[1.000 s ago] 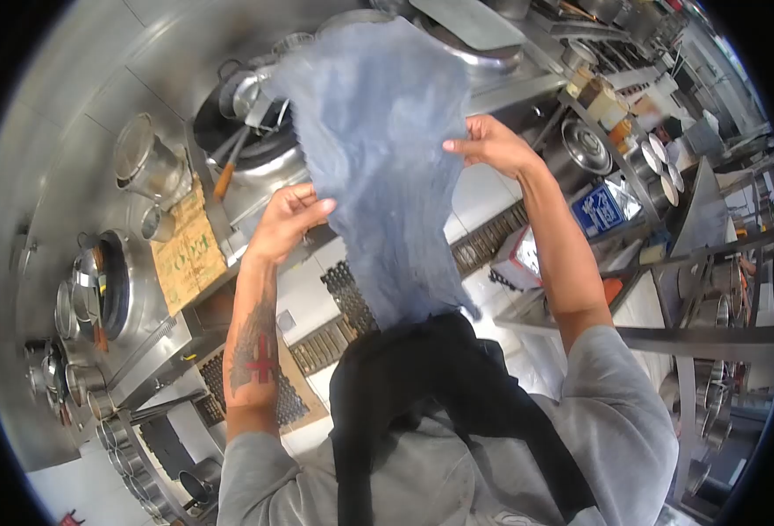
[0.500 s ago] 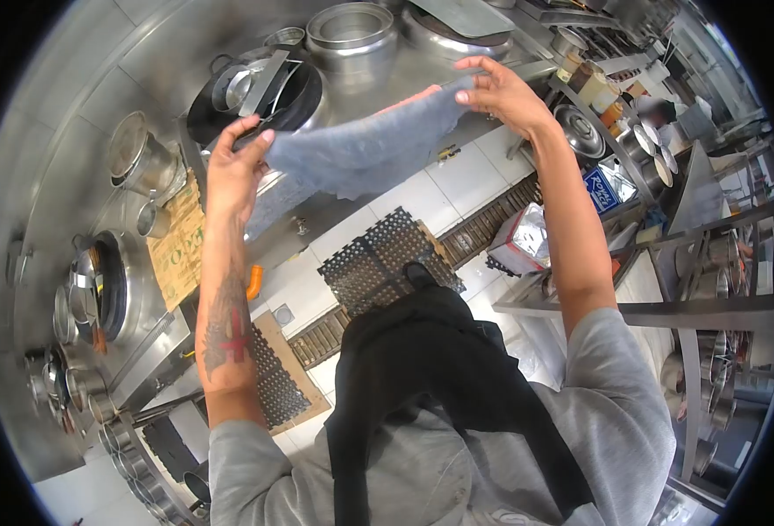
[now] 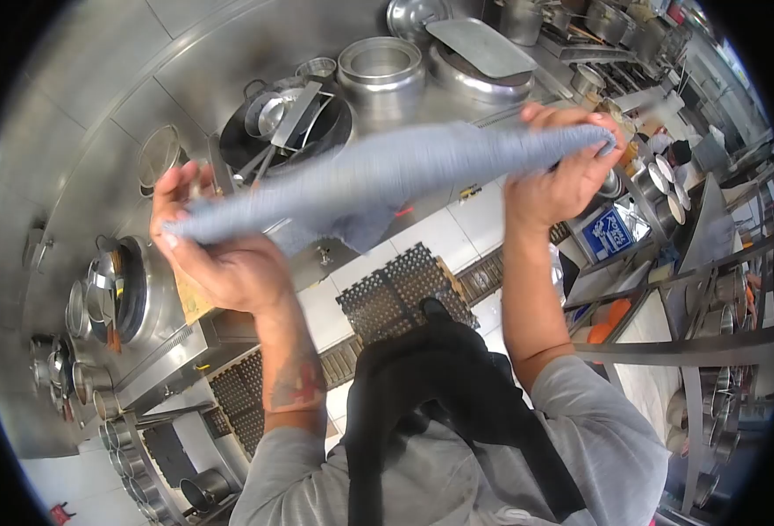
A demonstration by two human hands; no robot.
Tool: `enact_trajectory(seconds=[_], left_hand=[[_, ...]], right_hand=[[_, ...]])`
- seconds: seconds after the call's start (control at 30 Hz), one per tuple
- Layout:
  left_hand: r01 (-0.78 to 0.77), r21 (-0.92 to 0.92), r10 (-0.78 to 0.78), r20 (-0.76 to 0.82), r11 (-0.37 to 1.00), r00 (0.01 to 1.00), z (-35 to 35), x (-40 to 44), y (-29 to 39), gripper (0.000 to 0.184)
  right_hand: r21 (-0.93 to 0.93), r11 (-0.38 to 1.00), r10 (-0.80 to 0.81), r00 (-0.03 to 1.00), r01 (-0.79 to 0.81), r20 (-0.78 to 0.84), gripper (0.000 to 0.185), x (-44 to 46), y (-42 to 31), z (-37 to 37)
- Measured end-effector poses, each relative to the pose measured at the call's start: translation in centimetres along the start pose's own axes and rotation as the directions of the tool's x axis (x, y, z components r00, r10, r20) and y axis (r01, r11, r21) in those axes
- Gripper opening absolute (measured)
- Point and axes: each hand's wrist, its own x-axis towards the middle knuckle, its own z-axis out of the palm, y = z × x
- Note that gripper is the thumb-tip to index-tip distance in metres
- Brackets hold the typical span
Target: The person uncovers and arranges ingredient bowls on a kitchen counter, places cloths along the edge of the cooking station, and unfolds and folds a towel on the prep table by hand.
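Note:
A blue-grey cloth [image 3: 387, 175] is stretched between my hands above the counter's front edge, smeared by motion and gathered into a long band. My left hand [image 3: 233, 263] pinches its left end between thumb and fingers. The right end is gripped by my right hand [image 3: 562, 175], which is raised a little higher. More grey fabric [image 3: 356, 230] shows below the band; I cannot tell whether it is the same piece. Behind the cloth sits a black wok [image 3: 239, 145] with a metal strainer and utensils in it, partly covered by the cloth.
A wide metal pot [image 3: 381, 70] and a lidded pot with a flat tray [image 3: 483, 48] stand behind on the steel counter. Another wok [image 3: 132, 289] is at the left. Perforated black mats [image 3: 387, 298] lie on the floor. A metal rack [image 3: 685, 346] stands close on my right.
The cloth has gone from hanging loosely to being pulled out into a taut, wider band. My hands have moved farther apart, the left one lower. The view has shifted slightly.

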Motion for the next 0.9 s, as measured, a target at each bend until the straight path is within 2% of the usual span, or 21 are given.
enact_trajectory(seconds=[0.03, 0.1, 0.13, 0.17, 0.2, 0.23, 0.27, 0.3, 0.33, 0.37, 0.4, 0.43, 0.5, 0.53, 0.6, 0.63, 0.7, 0.77, 0.83, 0.87, 0.9], left_hand=[[-0.056, -0.089, 0.058, 0.018, 0.994, 0.998, 1.7, -0.2, -0.3, 0.031], [0.072, -0.180, -0.019, 0.281, 0.981, 0.960, 4.1, -0.9, -2.7, 0.026], [0.122, -0.166, -0.047, 0.397, 0.979, 0.917, 5.5, -1.3, -3.7, 0.025], [0.129, -0.063, -0.083, 0.485, 0.990, 0.871, 6.8, -1.9, -3.9, 0.026], [0.271, -0.085, -0.217, 0.397, 0.959, 0.892, 7.4, -1.9, -3.9, 0.036], [0.277, -0.082, -0.224, 0.396, 0.957, 0.890, 7.1, -1.6, -4.0, 0.036], [0.472, 0.012, -0.442, 0.377, 0.881, 0.814, 6.0, -1.4, -4.2, 0.043], [0.655, 0.105, -0.647, 0.332, 0.748, 0.686, 4.3, -1.6, -4.3, 0.051], [0.803, 0.117, -0.752, 0.450, 0.584, 0.481, 1.8, -1.2, -3.7, 0.053], [0.750, 0.334, -0.782, 0.500, 0.571, 0.372, 0.3, -2.3, -2.8, 0.054], [0.636, 0.528, -0.800, 0.542, 0.563, 0.257, -1.0, -3.2, -1.6, 0.055], [0.216, 0.783, -0.808, 0.532, 0.583, 0.253, -1.1, -4.9, -0.3, 0.055], [0.054, 0.918, -0.897, 0.370, 0.393, 0.242, -4.7, -10.3, -2.5, 0.050], [0.067, 0.925, -0.908, 0.352, 0.375, 0.228, -7.0, -12.4, -3.7, 0.050], [0.103, 0.936, -0.941, 0.331, 0.338, 0.072, -11.4, -13.7, -6.3, 0.035], [0.109, 0.938, -0.944, 0.323, 0.328, 0.060, -12.4, -13.6, -6.6, 0.035], [0.154, 0.920, -0.930, 0.341, 0.360, 0.135, -13.6, -12.9, -6.9, 0.023], [0.206, 0.927, -0.949, 0.294, 0.312, 0.117, -13.9, -11.1, -7.1, 0.018], [0.271, 0.929, -0.967, 0.255, 0.253, 0.030, -12.8, -9.3, -8.2, 0.033], [0.290, 0.928, -0.970, 0.243, 0.233, 0.002, -12.0, -9.0, -9.0, 0.039], [0.606, 0.715, -0.937, 0.255, 0.348, 0.237, -10.1, -10.2, -9.9, 0.055]], right_hand=[[0.063, 0.997, 0.045, 0.998, -0.047, 0.039, 0.019, -0.8, 0.6, 1.5], [0.098, 0.977, 0.184, 0.980, -0.191, 0.077, 0.020, -3.1, 2.3, 5.0], [-0.097, 0.992, 0.095, 0.971, -0.075, 0.220, 0.020, -3.7, 2.8, 7.8], [-0.190, 0.982, 0.067, 0.953, -0.011, 0.295, 0.021, -3.8, 2.9, 8.7], [-0.271, 0.960, 0.040, 0.929, 0.066, 0.367, 0.021, -4.0, 2.9, 9.5], [-0.414, 0.906, 0.248, 0.901, -0.085, 0.357, 0.023, -4.1, 2.9, 9.4], [-0.552, 0.802, 0.453, 0.836, -0.229, 0.311, 0.025, -4.5, 2.9, 8.9], [-0.565, 0.785, 0.479, 0.827, -0.253, 0.294, 0.025, -5.4, 3.1, 7.8], [-0.584, 0.789, 0.484, 0.779, -0.191, 0.399, 0.024, -6.1, 3.9, 6.5], [-0.589, 0.799, 0.483, 0.717, -0.125, 0.503, 0.022, -6.8, 4.4, 5.3], [-0.623, 0.726, 0.654, 0.575, -0.293, 0.491, 0.024, -7.2, 4.2, 3.7], [-0.646, 0.614, 0.786, 0.426, -0.453, 0.448, 0.021, -8.0, 4.2, 2.2], [-0.570, 0.557, 0.827, 0.338, -0.604, 0.449, 0.022, -11.7, 6.2, -2.6], [-0.573, 0.537, 0.839, 0.319, -0.620, 0.441, 0.022, -13.3, 6.6, -5.0], [-0.754, 0.365, 0.912, 0.045, -0.547, 0.409, 0.028, -15.1, 7.3, -9.0], [-0.754, 0.352, 0.915, 0.034, -0.554, 0.401, 0.028, -15.2, 6.9, -9.6], [-0.736, 0.243, 0.937, -0.045, -0.632, 0.348, 0.025, -14.8, 6.8, -10.1], [-0.702, 0.286, 0.925, -0.003, -0.652, 0.379, 0.025, -13.6, 7.4, -9.8], [-0.707, 0.207, 0.952, -0.028, -0.676, 0.305, 0.028, -10.7, 7.8, -8.0], [-0.620, 0.171, 0.966, 0.007, -0.766, 0.257, 0.042, -10.4, 9.5, -8.6], [-0.620, 0.166, 0.967, 0.002, -0.767, 0.257, 0.042, -11.2, 10.2, -8.4]])
